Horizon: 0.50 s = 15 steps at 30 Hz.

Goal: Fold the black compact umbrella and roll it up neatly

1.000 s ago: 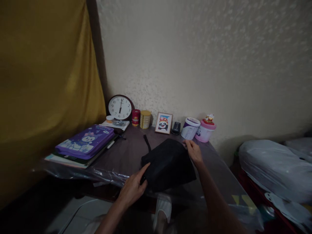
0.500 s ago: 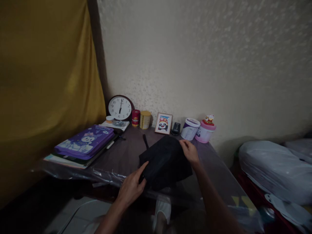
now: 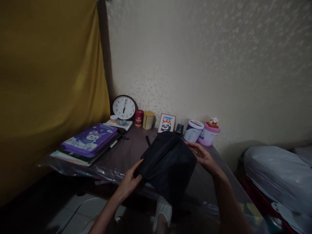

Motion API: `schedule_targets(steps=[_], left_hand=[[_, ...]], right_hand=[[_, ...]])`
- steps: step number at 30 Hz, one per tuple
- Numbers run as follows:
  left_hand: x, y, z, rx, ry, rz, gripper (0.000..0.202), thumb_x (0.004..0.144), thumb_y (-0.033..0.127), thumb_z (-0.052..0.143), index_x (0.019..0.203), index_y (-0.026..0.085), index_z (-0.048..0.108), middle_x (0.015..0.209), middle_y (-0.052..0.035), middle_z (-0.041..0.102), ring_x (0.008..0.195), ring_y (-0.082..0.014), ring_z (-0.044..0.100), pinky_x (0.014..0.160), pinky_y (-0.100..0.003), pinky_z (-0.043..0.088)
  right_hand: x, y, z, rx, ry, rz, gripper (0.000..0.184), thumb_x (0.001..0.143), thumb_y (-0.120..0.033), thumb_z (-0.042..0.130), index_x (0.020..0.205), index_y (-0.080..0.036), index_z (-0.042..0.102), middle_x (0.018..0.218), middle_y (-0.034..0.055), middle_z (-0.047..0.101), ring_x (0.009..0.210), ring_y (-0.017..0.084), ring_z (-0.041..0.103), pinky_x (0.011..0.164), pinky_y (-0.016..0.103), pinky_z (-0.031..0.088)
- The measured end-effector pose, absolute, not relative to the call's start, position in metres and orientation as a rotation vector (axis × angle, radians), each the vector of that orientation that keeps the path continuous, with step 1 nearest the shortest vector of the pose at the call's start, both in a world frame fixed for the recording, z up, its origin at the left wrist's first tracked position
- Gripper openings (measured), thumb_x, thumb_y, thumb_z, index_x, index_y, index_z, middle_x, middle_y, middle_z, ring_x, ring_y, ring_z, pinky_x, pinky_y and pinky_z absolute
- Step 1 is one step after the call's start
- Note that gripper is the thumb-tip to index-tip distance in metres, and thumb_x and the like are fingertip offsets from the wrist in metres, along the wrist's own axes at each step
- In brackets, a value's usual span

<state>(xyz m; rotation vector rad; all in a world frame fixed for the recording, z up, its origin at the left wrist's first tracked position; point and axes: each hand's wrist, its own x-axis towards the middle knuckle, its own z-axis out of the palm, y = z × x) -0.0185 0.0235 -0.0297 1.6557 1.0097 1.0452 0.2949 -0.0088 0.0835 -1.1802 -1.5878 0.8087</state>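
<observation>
A black umbrella (image 3: 169,165), its cloth loose and folded, spreads over the table's front part, with its lower edge hanging past the table edge. A short black strap (image 3: 148,140) sticks up at its far left. My left hand (image 3: 129,182) grips the umbrella's left end between thumb and fingers; the fingertips are partly hidden by cloth. At the umbrella's right side, my right hand (image 3: 203,158) has its fingers stretched out and apart, against or just beside the cloth edge; contact is hard to make out.
The table (image 3: 131,146) has a plastic cover. A purple case (image 3: 90,139) lies on papers at left. Along the wall stand a clock (image 3: 124,108), a red tin (image 3: 139,118), a yellow tin (image 3: 148,120), a panda picture (image 3: 166,123), a white tub (image 3: 193,130) and a pink-lidded tub (image 3: 209,134).
My right hand has loosened from a pinch on the cloth to stretched fingers and shifted right and down. The cloth bulges higher and hangs lower in front. The view has turned slightly left.
</observation>
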Motion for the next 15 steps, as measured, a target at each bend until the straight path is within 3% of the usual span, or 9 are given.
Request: schedule_targets(steps=[3,8,15], left_hand=[[-0.0181,0.0237,-0.0307,1.644,0.975,1.017,0.058,0.069,0.02,0.045,0.126,0.014,0.042,0.124,-0.0043,0.052,0.116,-0.0192,0.045,0.098,-0.032,0.035],[-0.0171,0.0228,-0.033,1.638,0.983,0.97,0.057,0.071,0.021,0.045,0.127,0.015,0.041,0.118,-0.004,0.057,0.107,-0.0191,0.053,0.088,-0.029,0.044],[-0.0163,0.0221,-0.0359,1.562,1.022,0.863,0.06,0.073,0.024,0.045,0.131,0.017,0.035,0.092,-0.0023,0.067,0.073,-0.0159,0.063,0.06,-0.024,0.05]], right_hand=[[0.2933,-0.01,0.0851,-1.184,-1.664,0.829,0.056,0.067,-0.041,0.066,0.118,-0.026,0.049,0.133,0.0068,0.042,0.122,0.024,0.038,0.101,0.04,0.032],[0.2928,-0.0089,0.0863,-1.211,-1.822,0.743,0.036,0.07,-0.036,0.064,0.104,-0.027,0.06,0.137,0.0047,0.037,0.127,0.023,0.031,0.103,0.039,0.028],[0.2938,-0.0066,0.085,-1.245,-1.888,0.64,0.026,0.068,-0.036,0.064,0.091,-0.024,0.065,0.135,0.0065,0.039,0.123,0.025,0.037,0.101,0.041,0.03]])
